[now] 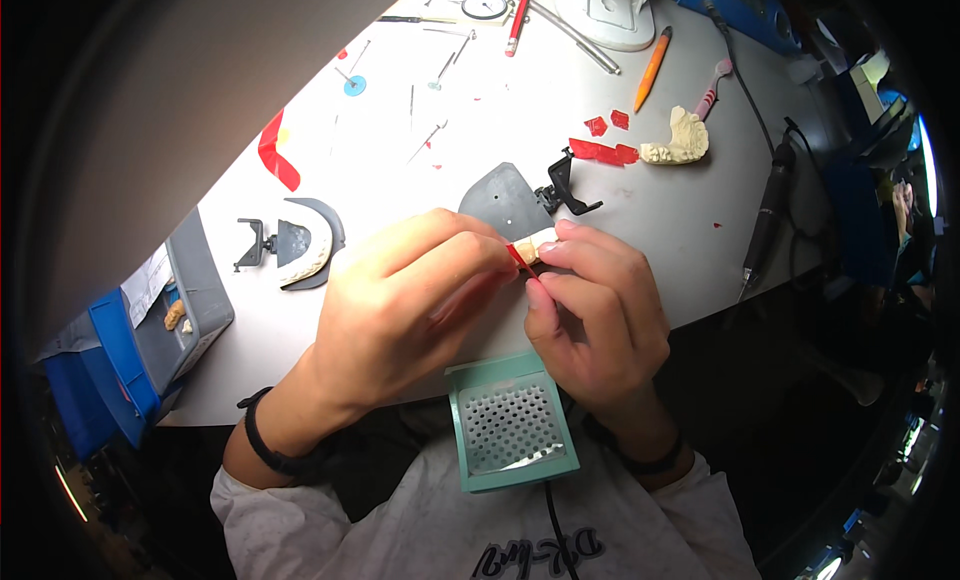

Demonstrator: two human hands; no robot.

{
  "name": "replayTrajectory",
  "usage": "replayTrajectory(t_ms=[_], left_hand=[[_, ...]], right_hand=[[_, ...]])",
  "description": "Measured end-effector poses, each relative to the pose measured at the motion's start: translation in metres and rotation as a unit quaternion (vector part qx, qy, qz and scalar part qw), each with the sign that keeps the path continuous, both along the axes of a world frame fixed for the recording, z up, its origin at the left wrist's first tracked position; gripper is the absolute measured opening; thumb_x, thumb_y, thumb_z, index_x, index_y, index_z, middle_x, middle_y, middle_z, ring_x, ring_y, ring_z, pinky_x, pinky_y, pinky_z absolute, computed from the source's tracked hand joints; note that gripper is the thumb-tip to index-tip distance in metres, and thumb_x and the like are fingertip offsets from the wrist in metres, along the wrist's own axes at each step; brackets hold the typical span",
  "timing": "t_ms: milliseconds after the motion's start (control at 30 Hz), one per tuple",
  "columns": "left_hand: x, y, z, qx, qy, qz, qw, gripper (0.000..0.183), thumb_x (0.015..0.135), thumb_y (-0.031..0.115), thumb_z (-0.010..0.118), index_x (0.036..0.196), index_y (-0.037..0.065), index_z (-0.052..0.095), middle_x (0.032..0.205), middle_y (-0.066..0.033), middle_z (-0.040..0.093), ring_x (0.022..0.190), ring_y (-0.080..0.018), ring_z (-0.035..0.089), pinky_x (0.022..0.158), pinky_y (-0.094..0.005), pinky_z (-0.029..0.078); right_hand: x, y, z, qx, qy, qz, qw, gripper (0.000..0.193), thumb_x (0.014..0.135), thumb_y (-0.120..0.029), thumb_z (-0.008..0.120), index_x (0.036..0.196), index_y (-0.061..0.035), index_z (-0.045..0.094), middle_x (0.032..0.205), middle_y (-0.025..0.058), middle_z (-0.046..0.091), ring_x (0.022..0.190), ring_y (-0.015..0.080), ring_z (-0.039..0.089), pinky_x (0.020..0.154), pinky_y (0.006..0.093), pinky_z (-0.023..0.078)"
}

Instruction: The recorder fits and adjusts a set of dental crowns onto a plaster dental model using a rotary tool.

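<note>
A narrow red strip (519, 257) is stretched between my two hands, over the tan and white teeth (530, 249) of a dental model. My left hand (405, 280) pinches its upper end, the fingertips close against the model. With thumb and forefinger my right hand (605, 315) grips the lower end, other fingers resting near the model's white part. Behind the fingers lies the model's grey base plate (503, 198), joined to a black plastic hinge (572, 183). The hands hide much of the model. Another half model (303, 242) with a hinge lies left of my left hand.
A teal perforated suction inlet (512, 370) juts out at the table's front edge. Right lie a cream dental cast (678, 140), red scraps (600, 152), an orange pencil (653, 70) and a black handpiece (768, 215). Left are a curved red strip (277, 156) and a grey bin (205, 290).
</note>
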State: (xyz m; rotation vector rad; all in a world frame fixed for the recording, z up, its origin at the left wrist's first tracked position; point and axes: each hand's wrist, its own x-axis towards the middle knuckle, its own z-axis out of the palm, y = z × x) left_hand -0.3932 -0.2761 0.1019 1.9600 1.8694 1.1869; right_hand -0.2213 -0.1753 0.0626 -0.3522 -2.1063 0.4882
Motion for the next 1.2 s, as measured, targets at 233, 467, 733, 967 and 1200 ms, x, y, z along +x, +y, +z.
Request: replayTrajectory(t_ms=[233, 467, 733, 967, 1200], left_hand=[[-0.0012, -0.0001, 0.0026, -0.008, -0.005, 0.002, 1.0, 0.026, 0.078, -0.004, 0.081, 0.102, 0.004, 0.073, 0.096, -0.009, 0.071, 0.082, -0.0263, 0.072, 0.07, -0.0351, 0.058], [0.0, 0.0015, 0.0038, -0.008, -0.008, 0.006, 1.0, 0.028, 0.078, -0.006, 0.081, 0.103, 0.005, 0.074, 0.095, -0.0086, 0.073, 0.082, -0.0252, 0.073, 0.07, -0.0342, 0.059], [0.0015, 0.0019, 0.0037, -0.011, -0.017, 0.01, 1.0, 0.028, 0.076, -0.007, 0.081, 0.101, 0.004, 0.075, 0.095, -0.009, 0.074, 0.081, -0.0246, 0.074, 0.07, -0.0337, 0.059], [0.0006, 0.001, 0.0056, -0.013, -0.006, 0.003, 1.0, 0.028, 0.076, -0.008, 0.082, 0.101, 0.003, 0.075, 0.097, -0.0098, 0.075, 0.083, -0.0246, 0.075, 0.072, -0.0327, 0.06], [-0.0001, 0.0032, 0.0078, -0.019, -0.011, 0.0, 1.0, 0.027, 0.076, -0.009, 0.083, 0.099, 0.002, 0.075, 0.096, -0.0116, 0.075, 0.086, -0.0253, 0.076, 0.074, -0.0329, 0.06]], right_hand=[[0.0027, 0.0009, 0.0015, 0.028, -0.021, 0.012, 0.999, 0.021, 0.079, 0.003, 0.082, 0.094, 0.0002, 0.068, 0.106, 0.0119, 0.069, 0.104, 0.0335, 0.073, 0.085, 0.0416, 0.066], [0.0035, 0.004, -0.0009, 0.055, -0.026, 0.024, 0.998, 0.019, 0.08, 0.003, 0.077, 0.097, 0.0, 0.069, 0.107, 0.0115, 0.069, 0.105, 0.0334, 0.072, 0.085, 0.0409, 0.066], [0.003, 0.0035, -0.0013, 0.05, -0.032, 0.007, 0.998, 0.02, 0.078, 0.002, 0.078, 0.096, -0.0003, 0.069, 0.106, 0.0101, 0.069, 0.104, 0.031, 0.072, 0.085, 0.0387, 0.065], [0.0037, 0.0026, 0.003, 0.031, -0.054, 0.007, 0.998, 0.017, 0.079, -0.001, 0.076, 0.094, -0.0008, 0.069, 0.104, 0.0094, 0.069, 0.103, 0.03, 0.072, 0.085, 0.0386, 0.064], [0.0023, 0.0044, -0.0042, 0.052, -0.027, 0.003, 0.998, 0.019, 0.079, -0.002, 0.077, 0.097, -0.0006, 0.07, 0.103, 0.0091, 0.069, 0.102, 0.0301, 0.072, 0.082, 0.0375, 0.064]])
